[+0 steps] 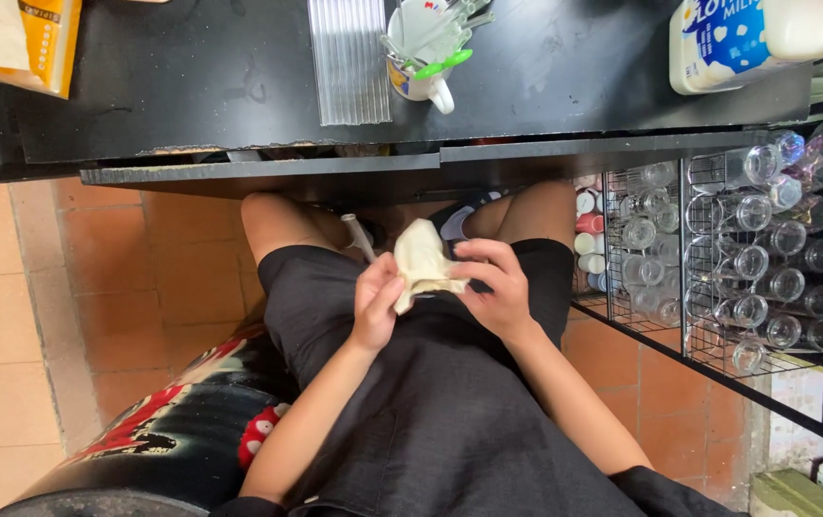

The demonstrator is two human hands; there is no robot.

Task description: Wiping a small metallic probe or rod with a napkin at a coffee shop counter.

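- Cream cloth (423,260) held between both hands, above the lap (dark apron underneath).
- Left hand (376,304) closed on the cloth's lower left edge, fingers curled around the fold.
- Right hand (495,287) pinching the cloth's right side, fingertips (469,251) pressed onto the fabric.
- Thin white tube (359,236) poking out just left of the cloth, touching it near the left hand; what grips it, not discernible.
- Black counter (239,77) above the knees: mug of utensils (421,57) near its front edge, milk jug (756,38) at its right corner, yellow carton (23,43) at its left corner.
- Wire rack of glass bottles (746,249) beyond the right hand, well apart.
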